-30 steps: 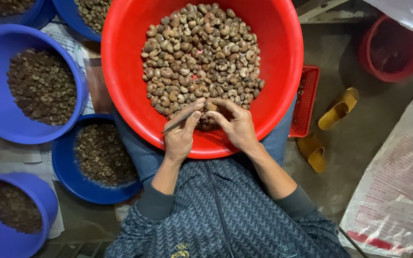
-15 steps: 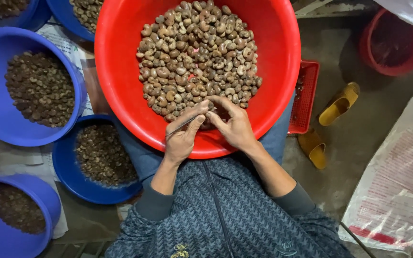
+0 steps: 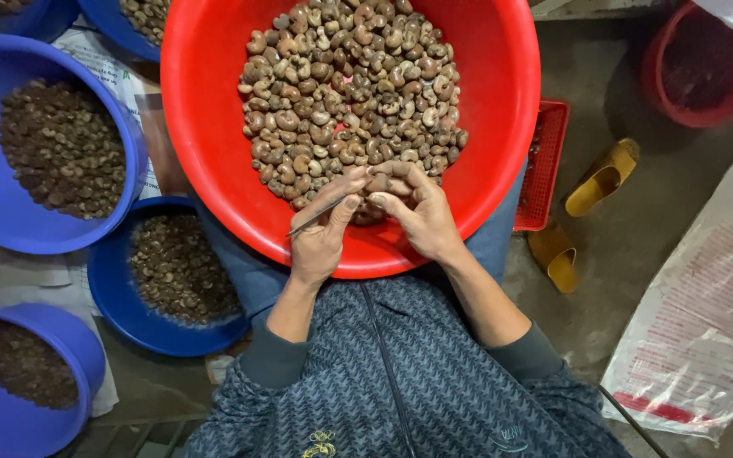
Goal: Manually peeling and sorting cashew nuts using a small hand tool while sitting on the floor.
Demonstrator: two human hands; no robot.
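Moved: since half a second ago the hands have shifted little; the left hand (image 3: 320, 242) and right hand (image 3: 417, 216) stay at the near edge of the nut heap, and the view sits slightly differently.
Left hand: fingers (image 3: 345, 203) closed on a thin metal pick (image 3: 316, 216) that points down-left across the basin wall.
Right hand: fingers closed on one brown nut (image 3: 377, 182), held just over the heap and touching the left thumb tip.
Nuts: the heap of brown nuts (image 3: 349, 85) fills the far half of the red basin (image 3: 214, 170), which rests on the person's lap.
Hidden: the pick's working tip is lost behind the fingers; the held nut shows only in part; whether it is shelled cannot be told.
Cut off: the basin's far rim, a blue bowl (image 3: 142, 21) at the top and the lower-left blue bowl (image 3: 27, 424) run out of view.
Left side: a large blue bowl (image 3: 120, 153) and a smaller blue bowl (image 3: 108, 280) hold darker, finer pieces, hard to make out.
Floor: grey concrete floor (image 3: 655, 203), with a pair of yellow sandals (image 3: 600, 178), a small red crate (image 3: 545, 161) half under the basin, a red tub (image 3: 706, 68) and a printed white sack (image 3: 714, 314).
Clothing: dark patterned zip jacket (image 3: 400, 382).
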